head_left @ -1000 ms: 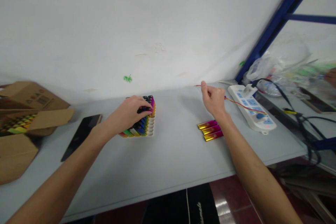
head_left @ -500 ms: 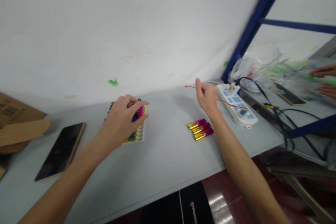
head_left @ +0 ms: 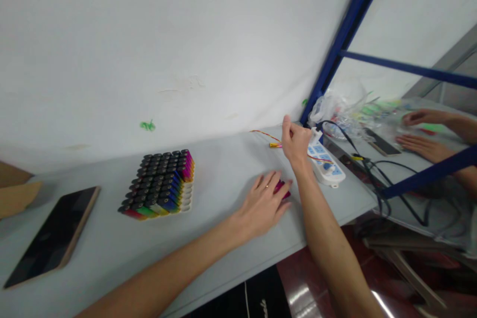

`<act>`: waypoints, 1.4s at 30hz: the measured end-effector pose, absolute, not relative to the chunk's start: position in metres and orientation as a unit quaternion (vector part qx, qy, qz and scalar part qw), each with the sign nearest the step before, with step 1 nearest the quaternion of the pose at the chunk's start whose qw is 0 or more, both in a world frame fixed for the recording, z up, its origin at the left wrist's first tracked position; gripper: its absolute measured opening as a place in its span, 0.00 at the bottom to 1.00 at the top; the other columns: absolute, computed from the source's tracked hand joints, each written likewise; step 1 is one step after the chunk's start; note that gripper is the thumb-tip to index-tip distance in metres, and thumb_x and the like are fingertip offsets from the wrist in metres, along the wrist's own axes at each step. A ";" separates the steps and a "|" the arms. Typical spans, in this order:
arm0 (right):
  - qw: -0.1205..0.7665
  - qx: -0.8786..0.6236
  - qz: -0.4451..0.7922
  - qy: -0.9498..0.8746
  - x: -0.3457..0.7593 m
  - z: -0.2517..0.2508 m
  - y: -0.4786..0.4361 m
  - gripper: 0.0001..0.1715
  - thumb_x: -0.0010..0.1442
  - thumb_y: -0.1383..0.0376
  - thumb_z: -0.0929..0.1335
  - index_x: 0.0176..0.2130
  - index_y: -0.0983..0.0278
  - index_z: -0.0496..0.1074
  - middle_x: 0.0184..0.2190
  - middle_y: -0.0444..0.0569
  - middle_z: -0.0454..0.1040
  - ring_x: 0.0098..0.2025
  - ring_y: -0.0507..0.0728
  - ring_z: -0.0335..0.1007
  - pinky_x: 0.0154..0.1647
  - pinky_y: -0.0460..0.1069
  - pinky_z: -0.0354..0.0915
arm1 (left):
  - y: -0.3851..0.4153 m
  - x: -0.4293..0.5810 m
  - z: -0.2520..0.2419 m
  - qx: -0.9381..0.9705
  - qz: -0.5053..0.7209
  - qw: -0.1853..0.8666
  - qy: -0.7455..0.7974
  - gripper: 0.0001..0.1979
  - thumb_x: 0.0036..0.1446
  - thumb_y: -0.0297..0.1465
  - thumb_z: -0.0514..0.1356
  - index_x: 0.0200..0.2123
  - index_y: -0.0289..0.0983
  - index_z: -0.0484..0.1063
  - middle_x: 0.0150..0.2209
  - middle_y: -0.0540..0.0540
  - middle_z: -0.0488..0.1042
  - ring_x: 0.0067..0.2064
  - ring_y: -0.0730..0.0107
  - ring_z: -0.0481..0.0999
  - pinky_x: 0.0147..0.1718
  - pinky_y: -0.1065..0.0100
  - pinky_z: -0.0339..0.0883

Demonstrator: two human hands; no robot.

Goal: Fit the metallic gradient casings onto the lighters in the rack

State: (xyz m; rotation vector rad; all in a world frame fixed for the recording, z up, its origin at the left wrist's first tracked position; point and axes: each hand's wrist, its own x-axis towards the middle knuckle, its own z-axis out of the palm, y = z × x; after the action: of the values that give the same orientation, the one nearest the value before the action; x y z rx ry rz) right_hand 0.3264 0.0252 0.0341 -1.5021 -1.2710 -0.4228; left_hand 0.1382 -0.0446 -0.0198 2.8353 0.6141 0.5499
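My left hand [head_left: 265, 203] lies over the red-and-gold pieces [head_left: 282, 189] at the right of the table, its fingers spread across them, so most of them are hidden. Beside it my right hand [head_left: 296, 141] is raised with the fingers curled in and the thumb up; what it holds, if anything, is hidden. A small gold-and-pink piece [head_left: 275, 145] shows just left of it, near a thin red-yellow wire [head_left: 263, 132]. On the left stands a tray [head_left: 187, 194] filled with black-topped coloured cylinders [head_left: 156, 179], with pale bare slots along its right side.
A dark phone [head_left: 54, 233] lies at the left near a brown cardboard box [head_left: 18, 196]. White power strip [head_left: 328, 171], black cables [head_left: 372, 176] and a blue frame [head_left: 335, 54] are at the right. Beyond the frame, another person's hands [head_left: 425, 146] rest at a table with plastic bags [head_left: 335, 114].
My left hand has moved right from the tray onto the red-and-gold pieces, uncovering the tray. A gold-and-pink piece now shows by my right hand. The view has shifted right.
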 end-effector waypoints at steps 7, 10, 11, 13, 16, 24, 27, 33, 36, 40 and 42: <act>0.555 -0.646 -0.229 -0.471 0.346 0.038 0.020 0.38 0.77 0.45 0.55 0.20 0.57 0.50 0.15 0.40 0.50 0.20 0.50 0.46 0.29 0.53 0.45 | -0.021 0.102 -0.034 0.965 0.173 0.061 0.187 0.22 0.79 0.31 0.48 0.69 0.36 0.69 0.71 0.30 0.70 0.74 0.46 0.67 0.71 0.42 0.63; 0.560 -0.648 -0.246 -0.454 0.350 0.037 0.021 0.38 0.78 0.46 0.55 0.19 0.58 0.51 0.16 0.41 0.51 0.20 0.50 0.49 0.29 0.53 0.45 | 0.000 0.103 -0.031 0.967 0.163 0.042 0.190 0.23 0.79 0.31 0.48 0.71 0.37 0.66 0.73 0.32 0.69 0.75 0.48 0.66 0.72 0.44 0.62; 0.560 -0.648 -0.248 -0.453 0.350 0.036 0.021 0.38 0.78 0.47 0.55 0.19 0.58 0.52 0.16 0.41 0.52 0.20 0.50 0.49 0.29 0.52 0.46 | 0.007 0.109 -0.030 0.969 0.159 0.037 0.186 0.23 0.79 0.31 0.48 0.71 0.36 0.66 0.72 0.32 0.69 0.75 0.48 0.67 0.72 0.45 0.63; 0.553 -0.653 -0.244 -0.455 0.350 0.035 0.022 0.38 0.78 0.48 0.56 0.19 0.58 0.53 0.15 0.41 0.52 0.19 0.50 0.50 0.29 0.52 0.46 | 0.020 0.129 -0.028 0.973 0.157 0.030 0.167 0.22 0.79 0.32 0.49 0.69 0.33 0.68 0.71 0.31 0.70 0.74 0.48 0.68 0.72 0.47 0.63; 0.537 -0.669 -0.233 -0.458 0.347 0.033 0.024 0.38 0.78 0.51 0.56 0.18 0.59 0.54 0.14 0.41 0.54 0.20 0.50 0.50 0.29 0.52 0.48 | 0.037 0.163 -0.026 0.973 0.167 0.030 0.154 0.22 0.78 0.34 0.51 0.68 0.31 0.69 0.71 0.28 0.68 0.75 0.47 0.66 0.72 0.48 0.61; 0.533 -0.659 -0.211 -0.487 0.338 0.029 0.026 0.33 0.77 0.54 0.57 0.20 0.59 0.56 0.16 0.42 0.58 0.21 0.51 0.52 0.30 0.52 0.47 | 0.069 0.216 -0.036 0.973 0.167 0.042 0.155 0.25 0.78 0.39 0.51 0.70 0.35 0.67 0.72 0.31 0.68 0.76 0.43 0.62 0.70 0.36 0.57; 0.537 -0.657 -0.207 -0.487 0.339 0.029 0.025 0.33 0.77 0.54 0.57 0.20 0.58 0.54 0.16 0.42 0.57 0.21 0.51 0.51 0.30 0.52 0.47 | 0.073 0.218 -0.037 0.974 0.168 0.049 0.145 0.23 0.78 0.38 0.51 0.68 0.35 0.69 0.71 0.33 0.71 0.75 0.49 0.65 0.71 0.43 0.58; 0.543 -0.652 -0.206 -0.487 0.339 0.031 0.025 0.35 0.77 0.50 0.56 0.20 0.57 0.50 0.15 0.41 0.53 0.20 0.51 0.49 0.29 0.53 0.46 | 0.049 0.161 -0.030 0.966 0.182 0.055 0.173 0.24 0.79 0.41 0.52 0.69 0.34 0.67 0.69 0.31 0.71 0.70 0.47 0.70 0.69 0.45 0.61; 0.542 -0.646 -0.201 -0.499 0.333 0.032 0.025 0.37 0.78 0.47 0.55 0.20 0.57 0.48 0.15 0.40 0.50 0.20 0.50 0.48 0.29 0.53 0.46 | 0.027 0.111 -0.029 0.957 0.195 0.064 0.203 0.26 0.77 0.42 0.56 0.69 0.32 0.66 0.67 0.29 0.70 0.69 0.44 0.69 0.69 0.43 0.62; 0.542 -0.640 -0.189 -0.510 0.323 0.034 0.024 0.40 0.78 0.41 0.53 0.19 0.57 0.47 0.15 0.40 0.49 0.20 0.50 0.45 0.29 0.53 0.46 | 0.001 0.056 -0.032 0.936 0.219 0.090 0.260 0.32 0.73 0.45 0.61 0.72 0.35 0.64 0.63 0.31 0.71 0.66 0.42 0.69 0.68 0.40 0.66; 0.540 -0.638 -0.184 -0.517 0.319 0.035 0.023 0.41 0.77 0.40 0.53 0.19 0.57 0.47 0.15 0.40 0.48 0.20 0.50 0.44 0.29 0.52 0.46 | -0.008 0.039 -0.034 0.929 0.220 0.092 0.282 0.33 0.72 0.47 0.62 0.73 0.37 0.63 0.62 0.31 0.70 0.65 0.42 0.70 0.67 0.38 0.66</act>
State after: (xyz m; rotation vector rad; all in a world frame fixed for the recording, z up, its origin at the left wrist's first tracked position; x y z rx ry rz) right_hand 0.3193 0.0235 0.0346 -1.5170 -1.2281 -0.4371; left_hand 0.0394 -0.0078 -0.0341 2.7595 0.8367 0.6543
